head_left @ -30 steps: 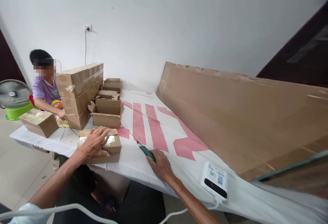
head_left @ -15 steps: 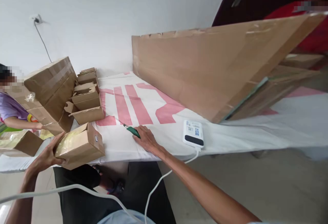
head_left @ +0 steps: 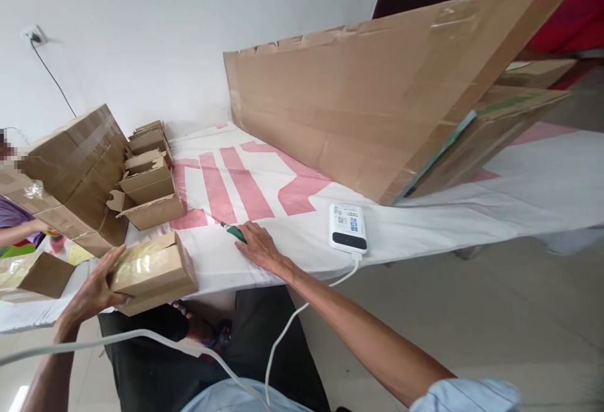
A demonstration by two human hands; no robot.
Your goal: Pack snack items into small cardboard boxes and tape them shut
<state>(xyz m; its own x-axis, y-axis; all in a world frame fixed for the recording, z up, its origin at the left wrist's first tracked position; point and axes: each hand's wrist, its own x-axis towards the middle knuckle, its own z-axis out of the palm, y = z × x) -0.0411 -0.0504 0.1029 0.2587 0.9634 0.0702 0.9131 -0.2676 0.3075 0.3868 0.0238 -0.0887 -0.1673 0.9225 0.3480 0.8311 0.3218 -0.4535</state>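
My left hand grips the left end of a small cardboard box, thumb low on the near side and fingers up along the top edge. Clear shiny tape covers the top of this box, which rests at the table's near edge. To its right, my right hand is closed over a slim green-handled tool lying low at the cloth. The tool's thin tip points left and away from me; part of its handle is hidden under the fingers.
Open cardboard boxes stand in a row behind, beside a large carton. Another taped box is at left. A tall cardboard panel crosses the table. A white device trails a cable. Co-workers are at both sides.
The view has shifted slightly. The small box has turned a little under my left hand, hiding its white end label. My right hand still holds the green-handled tool in about the same place.
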